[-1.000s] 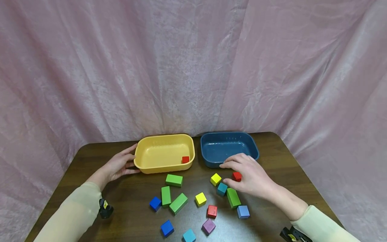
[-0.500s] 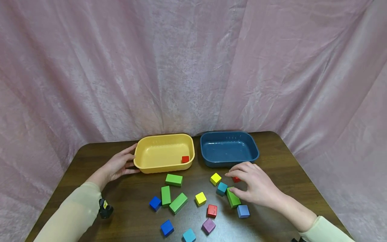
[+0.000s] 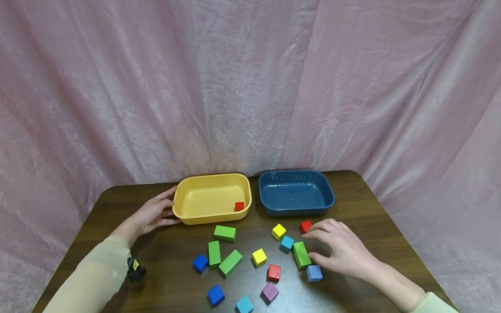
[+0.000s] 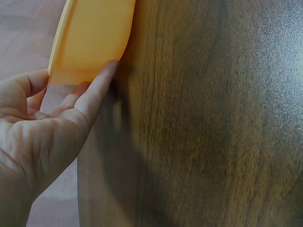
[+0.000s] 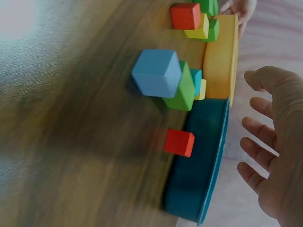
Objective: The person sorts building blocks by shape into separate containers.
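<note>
At the left end of the yellow tray (image 3: 207, 201), my left hand (image 3: 153, 214) rests its spread fingers and thumb against the outer wall. In the left wrist view the thumb (image 4: 98, 87) lies along the tray's lower edge. A red cube (image 3: 239, 206) sits inside, in the front right corner. My right hand (image 3: 340, 248) hovers over the right side of the table, its fingers loosely bent and nothing between them. Nearest to it are a red cube (image 3: 305, 226), a green rectangular block (image 3: 301, 255) and a light blue cube (image 3: 314, 273). In the right wrist view its fingers are apart from the blocks.
A dark blue tray (image 3: 296, 196) stands right of the yellow one. Several blocks are scattered in front: yellow cubes (image 3: 259, 258), a teal cube (image 3: 287, 244), green blocks (image 3: 231, 263), blue cubes (image 3: 216, 295), a purple cube (image 3: 269, 292). A pink curtain (image 3: 250, 87) hangs behind the table.
My right hand has drawn back from the blue tray's front edge, toward the right and nearer to me, uncovering the red cube. The left hand stays at the yellow tray.
</note>
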### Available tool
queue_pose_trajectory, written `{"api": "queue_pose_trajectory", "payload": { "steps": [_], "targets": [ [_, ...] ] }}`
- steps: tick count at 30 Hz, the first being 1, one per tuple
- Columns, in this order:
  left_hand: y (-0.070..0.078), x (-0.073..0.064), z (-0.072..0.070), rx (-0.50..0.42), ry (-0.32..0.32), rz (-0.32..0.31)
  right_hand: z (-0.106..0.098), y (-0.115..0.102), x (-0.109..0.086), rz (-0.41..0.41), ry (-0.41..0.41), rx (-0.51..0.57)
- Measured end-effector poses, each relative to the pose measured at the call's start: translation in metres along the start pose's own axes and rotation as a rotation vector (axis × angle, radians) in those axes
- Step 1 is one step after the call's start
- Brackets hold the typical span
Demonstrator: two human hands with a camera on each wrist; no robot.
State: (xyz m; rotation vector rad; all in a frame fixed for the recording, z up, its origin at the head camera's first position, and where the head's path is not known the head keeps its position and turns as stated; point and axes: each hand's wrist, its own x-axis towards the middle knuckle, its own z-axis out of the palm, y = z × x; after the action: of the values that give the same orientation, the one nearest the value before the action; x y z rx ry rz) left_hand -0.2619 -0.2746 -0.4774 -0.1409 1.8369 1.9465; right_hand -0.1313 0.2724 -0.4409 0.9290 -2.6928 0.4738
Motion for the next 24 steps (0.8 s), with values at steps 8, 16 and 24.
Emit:
{"api": "queue_pose_trajectory", "payload": {
  "steps": [8, 16, 24],
  "targets": [
    [0.001, 0.002, 0.001, 0.002, -0.01, -0.002, 0.004, 0.008, -0.021, 0.015, -0.013, -0.034],
    [0.0, 0.002, -0.001, 0.019, 0.0, -0.01, 0.009, 0.013, -0.037, 0.045, -0.045, -0.014],
    [0.001, 0.003, -0.001, 0.014, 0.001, -0.012, 0.018, 0.012, -0.044, 0.054, -0.086, 0.001]
  ]
}}
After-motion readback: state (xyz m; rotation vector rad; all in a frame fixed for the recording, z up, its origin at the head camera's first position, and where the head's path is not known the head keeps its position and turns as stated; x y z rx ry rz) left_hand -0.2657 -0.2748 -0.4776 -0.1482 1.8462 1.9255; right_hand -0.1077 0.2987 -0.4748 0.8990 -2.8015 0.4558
